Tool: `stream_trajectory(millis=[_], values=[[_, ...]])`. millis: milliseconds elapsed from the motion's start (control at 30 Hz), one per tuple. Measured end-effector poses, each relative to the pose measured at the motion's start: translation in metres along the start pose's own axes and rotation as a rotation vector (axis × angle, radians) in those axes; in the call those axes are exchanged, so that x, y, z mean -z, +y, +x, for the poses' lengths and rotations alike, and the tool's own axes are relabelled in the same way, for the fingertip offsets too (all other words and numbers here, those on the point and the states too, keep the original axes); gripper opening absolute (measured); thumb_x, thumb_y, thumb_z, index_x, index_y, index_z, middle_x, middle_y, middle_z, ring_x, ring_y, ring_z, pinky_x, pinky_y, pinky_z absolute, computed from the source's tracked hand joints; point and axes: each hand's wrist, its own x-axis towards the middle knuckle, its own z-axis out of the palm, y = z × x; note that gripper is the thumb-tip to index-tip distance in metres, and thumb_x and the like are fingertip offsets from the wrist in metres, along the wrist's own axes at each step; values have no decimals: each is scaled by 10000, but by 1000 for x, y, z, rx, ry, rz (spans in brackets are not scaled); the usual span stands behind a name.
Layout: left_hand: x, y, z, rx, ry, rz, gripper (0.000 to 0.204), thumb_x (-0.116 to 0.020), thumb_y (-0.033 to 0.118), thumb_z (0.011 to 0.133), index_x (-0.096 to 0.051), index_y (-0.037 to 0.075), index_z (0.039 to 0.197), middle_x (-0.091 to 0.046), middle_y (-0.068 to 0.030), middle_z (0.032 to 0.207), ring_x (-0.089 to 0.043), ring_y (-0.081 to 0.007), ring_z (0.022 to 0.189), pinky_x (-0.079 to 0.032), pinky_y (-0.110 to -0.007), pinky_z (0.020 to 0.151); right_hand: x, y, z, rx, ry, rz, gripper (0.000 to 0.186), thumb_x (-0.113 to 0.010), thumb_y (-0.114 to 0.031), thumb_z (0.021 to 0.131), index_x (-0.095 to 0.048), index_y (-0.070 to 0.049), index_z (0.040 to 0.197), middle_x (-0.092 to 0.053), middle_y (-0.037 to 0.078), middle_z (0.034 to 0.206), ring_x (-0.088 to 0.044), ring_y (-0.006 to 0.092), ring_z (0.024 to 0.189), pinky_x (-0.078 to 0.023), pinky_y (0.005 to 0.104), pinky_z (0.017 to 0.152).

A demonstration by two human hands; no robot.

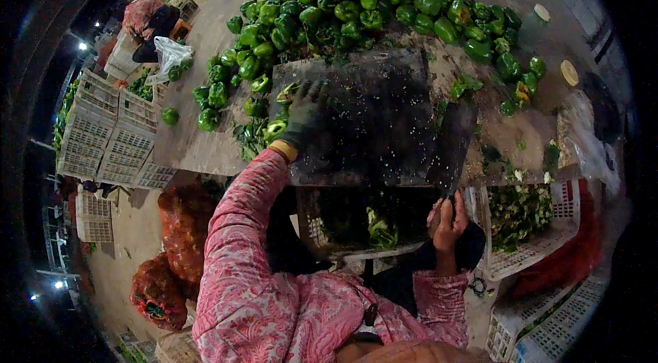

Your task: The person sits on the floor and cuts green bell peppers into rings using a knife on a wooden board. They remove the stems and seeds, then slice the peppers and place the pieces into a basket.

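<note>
My left hand (306, 115), in a dark glove with a yellow cuff, reaches over the left part of a dark cutting board (370, 116). Its fingers are stretched out and somewhat blurred. Cut green pepper pieces (275, 130) lie against its left side. My bare right hand (447, 220) is closed round the handle of a cleaver (454, 143) at the near table edge. The broad dark blade points away from me over the right edge of the board. Pale seeds are scattered across the board. A big heap of green bell peppers (349, 10) curves around its far side.
Below the table edge stand a crate with dark contents (312, 226) and a white crate of trimmings (565, 202). Red mesh sacks (184, 233) and stacked crates (110, 130) are at the left. Lidded jars (568, 74) stand far right. Another person (145, 20) bends over at far left.
</note>
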Motion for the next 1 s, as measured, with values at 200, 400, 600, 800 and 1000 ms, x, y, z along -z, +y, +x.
stream_trajectory(millis=[200,400,600,800,1000], values=[[56,-7,107,116,-106,-222,652,-628,370,826,-436,118,1395,-461,-163,1400,-456,-349,1264,-310,-505,1082,18,14,3,230,-67,-665,422,-504,-206,980,-444,-34,1361,-569,41,833,-522,120,616,-470,297,552],[-51,-40,230,488,-131,-244,654,-660,336,804,-445,108,1378,-526,-176,1318,-527,-344,1178,-368,-532,1002,32,35,2,20,31,-502,435,-509,-188,969,-433,-6,1356,-579,56,850,-529,133,643,-475,300,575],[-42,10,273,579,-191,-312,452,-542,341,846,-552,131,1247,-638,-112,1164,-587,-314,1078,-395,-504,892,37,27,-9,-305,304,242,420,-510,-172,962,-444,2,1339,-589,63,862,-535,137,647,-476,302,578],[-85,-29,250,433,-27,-69,455,-578,399,821,-556,106,1168,-654,-143,1009,-618,-381,912,-426,-526,803,23,16,4,-71,-7,-431,410,-514,-178,964,-456,-4,1330,-584,56,834,-540,134,628,-475,301,570],[20,66,138,-27,-40,-393,475,-560,277,866,-488,116,1307,-529,-213,1257,-528,-387,1103,-424,-497,943,25,22,-4,-32,93,-282,404,-502,-171,967,-460,-13,1337,-583,56,823,-544,120,619,-472,291,563]])
